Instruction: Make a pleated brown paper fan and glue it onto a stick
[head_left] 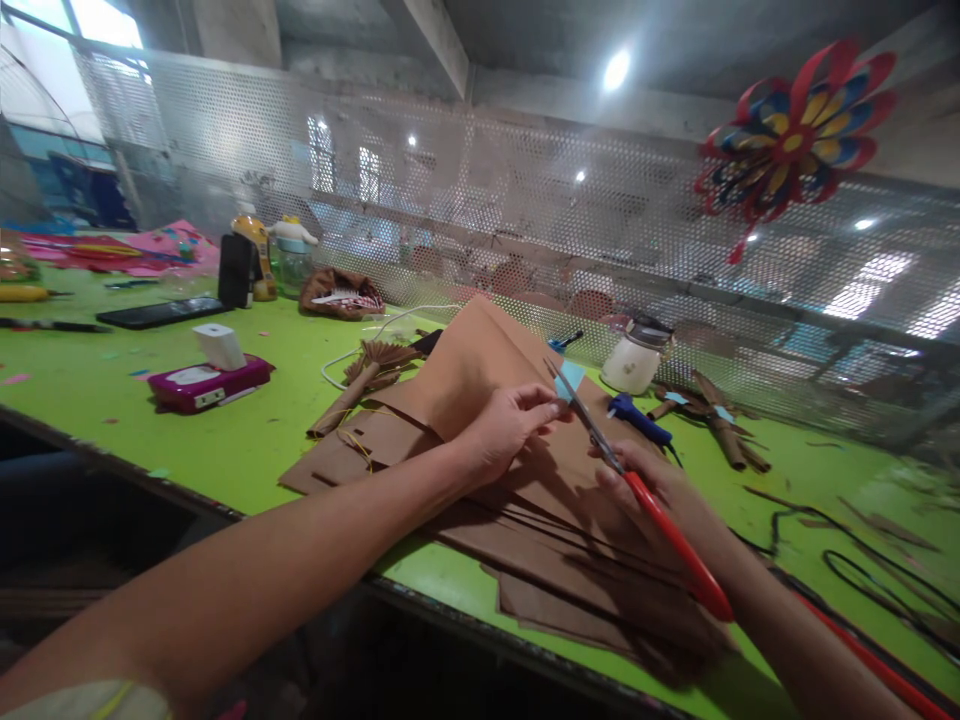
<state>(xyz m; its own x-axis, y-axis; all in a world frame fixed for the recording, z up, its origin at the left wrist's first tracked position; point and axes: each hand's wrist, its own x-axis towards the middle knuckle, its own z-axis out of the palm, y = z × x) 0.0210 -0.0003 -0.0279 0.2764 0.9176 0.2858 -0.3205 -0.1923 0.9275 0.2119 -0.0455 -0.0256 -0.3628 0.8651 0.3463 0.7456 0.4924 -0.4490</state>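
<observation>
My left hand (pixel 514 428) is closed in a pinch on a small piece of light blue paper (pixel 572 376). My right hand (pixel 651 482) grips scissors with red handles (pixel 679 550). Their blades point up and away, crossing the blue paper just beside my left fingertips; whether they are cutting into it cannot be made out. Beneath both hands lie large sheets of brown paper (pixel 480 370), stacked and partly folded, with a raised peak at the back. A blue glue gun (pixel 639 418) rests right behind my right hand.
The green table (pixel 247 430) carries a purple pack with a white plug (pixel 219 346), a phone (pixel 165 312), a jar (pixel 637 355) and rolled brown paper pieces (pixel 724 430). Black cable (pixel 840 560) loops at right. A perforated metal screen (pixel 480 210) stands behind; a colourful flower ornament (pixel 795 140) hangs there.
</observation>
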